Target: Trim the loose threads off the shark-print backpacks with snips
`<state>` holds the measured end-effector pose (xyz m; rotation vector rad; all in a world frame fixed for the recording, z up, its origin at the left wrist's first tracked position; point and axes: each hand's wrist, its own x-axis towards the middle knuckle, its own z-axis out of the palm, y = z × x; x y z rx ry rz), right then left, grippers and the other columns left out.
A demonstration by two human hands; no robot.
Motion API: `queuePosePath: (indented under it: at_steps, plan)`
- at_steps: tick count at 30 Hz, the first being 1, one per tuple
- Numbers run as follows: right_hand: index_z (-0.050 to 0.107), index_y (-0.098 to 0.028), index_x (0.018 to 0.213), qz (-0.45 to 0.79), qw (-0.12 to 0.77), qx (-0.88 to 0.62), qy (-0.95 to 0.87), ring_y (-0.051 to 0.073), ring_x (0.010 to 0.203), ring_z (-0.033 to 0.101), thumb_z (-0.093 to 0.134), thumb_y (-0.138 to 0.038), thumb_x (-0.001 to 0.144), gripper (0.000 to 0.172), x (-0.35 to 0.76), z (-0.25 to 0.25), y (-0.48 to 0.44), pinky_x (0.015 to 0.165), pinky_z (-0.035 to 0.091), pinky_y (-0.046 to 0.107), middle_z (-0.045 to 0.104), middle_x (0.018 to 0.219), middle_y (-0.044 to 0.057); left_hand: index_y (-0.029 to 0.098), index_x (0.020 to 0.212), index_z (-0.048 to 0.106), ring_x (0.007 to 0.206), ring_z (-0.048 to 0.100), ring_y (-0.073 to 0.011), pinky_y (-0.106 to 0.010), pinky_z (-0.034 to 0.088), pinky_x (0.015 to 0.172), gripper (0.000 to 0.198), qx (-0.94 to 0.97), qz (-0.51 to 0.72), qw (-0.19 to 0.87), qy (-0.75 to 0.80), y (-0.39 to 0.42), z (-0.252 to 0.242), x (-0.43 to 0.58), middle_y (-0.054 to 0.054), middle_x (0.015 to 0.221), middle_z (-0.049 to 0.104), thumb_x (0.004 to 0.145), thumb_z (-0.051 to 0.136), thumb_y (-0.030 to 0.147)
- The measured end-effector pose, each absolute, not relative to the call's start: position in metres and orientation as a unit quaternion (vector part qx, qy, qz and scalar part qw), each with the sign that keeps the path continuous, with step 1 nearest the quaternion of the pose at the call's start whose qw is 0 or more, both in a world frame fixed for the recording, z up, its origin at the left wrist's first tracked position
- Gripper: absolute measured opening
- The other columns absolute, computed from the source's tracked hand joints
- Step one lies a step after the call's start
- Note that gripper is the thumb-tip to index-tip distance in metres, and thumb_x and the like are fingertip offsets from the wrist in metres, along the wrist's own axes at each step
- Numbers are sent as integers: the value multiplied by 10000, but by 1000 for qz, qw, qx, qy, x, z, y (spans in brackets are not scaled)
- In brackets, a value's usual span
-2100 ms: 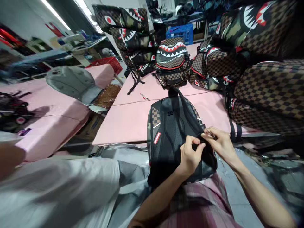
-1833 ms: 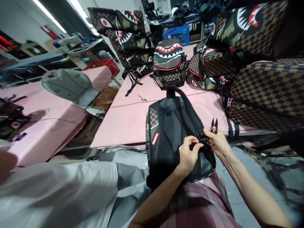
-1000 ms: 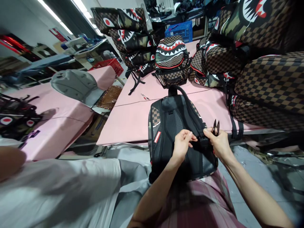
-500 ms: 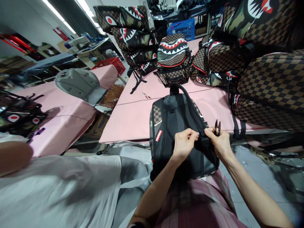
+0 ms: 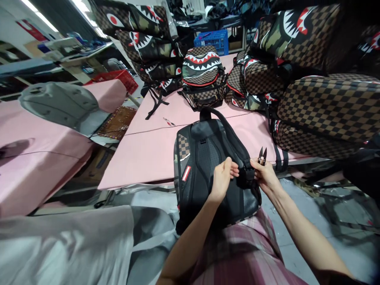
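A black backpack (image 5: 204, 166) with checkered sides lies back-panel up, half on my lap and half on the pink table's (image 5: 154, 146) front edge. My left hand (image 5: 222, 180) is closed on its right shoulder strap (image 5: 237, 152) near the buckle. My right hand (image 5: 264, 176) pinches the same strap from the other side and holds small thread snips (image 5: 261, 155), their blades pointing up.
Finished shark-mouth checkered backpacks (image 5: 203, 75) are stacked at the table's back and piled high on the right (image 5: 323, 107). A grey moulded form (image 5: 59, 103) lies on a second pink table at left. A pen (image 5: 168, 121) lies mid-table. Grey cloth (image 5: 74, 245) covers the lower left.
My left hand shifted its hold along the strap toward the buckle, its fingers now wrapped from the left. My right hand keeps the snips and stays on the strap. The view swung slightly left.
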<state>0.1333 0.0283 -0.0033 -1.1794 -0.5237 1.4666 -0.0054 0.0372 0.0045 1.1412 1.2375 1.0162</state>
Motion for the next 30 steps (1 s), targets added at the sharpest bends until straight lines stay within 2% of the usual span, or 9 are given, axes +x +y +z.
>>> queuePosePath:
  at_steps: [2,8,11,14,19,22,25,28,30]
  plan:
    - [478,-164,609,627,560,-495,-221,15,346,136,781,-423,504,412,133,-3,28,346,91,192,234,393,-126,161,749,602,577,587,-117,-209,403,520,429,514,418,526,533,41,6,4,-27,677,630,817,428,548]
    - [535,-145,626,584,578,-521,-231,27,346,246,798,-389,464,394,129,-2,27,333,141,199,362,422,-93,185,654,583,554,563,-123,-214,393,548,298,587,396,390,589,44,8,13,1,579,601,745,584,469]
    - [560,-131,637,579,583,-519,-233,37,374,315,795,-403,478,393,127,-4,27,344,190,195,436,466,-65,184,672,595,565,575,-122,-215,405,565,274,582,413,406,572,42,3,9,-1,581,610,787,539,426]
    - [551,-135,637,582,577,-521,-238,43,378,328,782,-428,500,398,127,-6,28,344,196,197,457,479,-51,164,678,585,581,580,-119,-209,412,543,244,528,439,492,534,41,-2,6,-14,621,612,782,537,380]
    - [494,-168,621,594,566,-523,-231,26,337,173,769,-438,523,398,129,-11,30,334,122,199,257,386,-115,132,700,568,638,581,-107,-195,405,550,221,390,486,631,462,35,-6,3,-36,704,607,751,571,347]
    - [496,-168,622,590,572,-519,-236,29,350,179,762,-441,537,391,129,-13,30,337,126,201,262,408,-111,133,734,578,626,551,-100,-195,383,552,228,419,497,598,468,27,-6,1,-34,692,602,787,544,352]
    - [541,-157,650,572,576,-530,-247,36,365,211,761,-442,549,373,127,-15,27,349,145,205,305,427,-100,147,815,593,630,535,-98,-205,386,569,232,506,491,532,468,19,-3,1,-50,800,632,844,479,347]
    - [589,-146,677,535,564,-559,-288,48,398,280,742,-444,583,348,125,-18,24,381,205,209,401,467,-72,172,854,591,785,582,-135,-242,437,722,221,560,480,499,454,14,-2,2,-61,926,643,866,448,341]
    - [610,-139,694,491,557,-582,-332,72,467,387,725,-441,607,335,126,-21,22,441,297,214,501,547,-37,177,846,591,871,587,-157,-274,429,828,224,574,474,498,444,14,-3,1,-60,907,647,870,443,344]
